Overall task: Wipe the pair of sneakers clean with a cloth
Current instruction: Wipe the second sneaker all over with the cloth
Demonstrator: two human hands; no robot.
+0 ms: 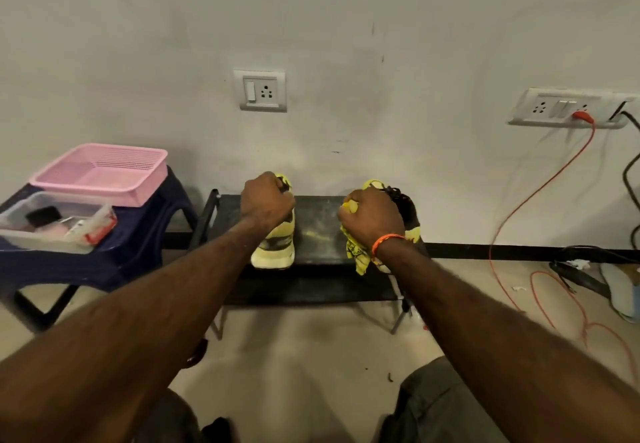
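Two yellow-and-black sneakers stand on a low black bench (pixel 318 234), their heels toward me. My left hand (pixel 266 200) grips the top of the left sneaker (pixel 277 245) near its collar. My right hand (pixel 372 217), an orange band on its wrist, is curled round a yellow patterned cloth (pixel 358 255) that hangs down below the fist. That fist sits on the right sneaker (pixel 407 207), hiding most of it; only its dark upper and laces show.
A dark blue stool (pixel 131 245) at the left carries a pink basket (pixel 104 172) and a clear tub of small items (pixel 55 224). Wall sockets, an orange cable (pixel 540 193) and black cords lie at the right. My knees show at the bottom.
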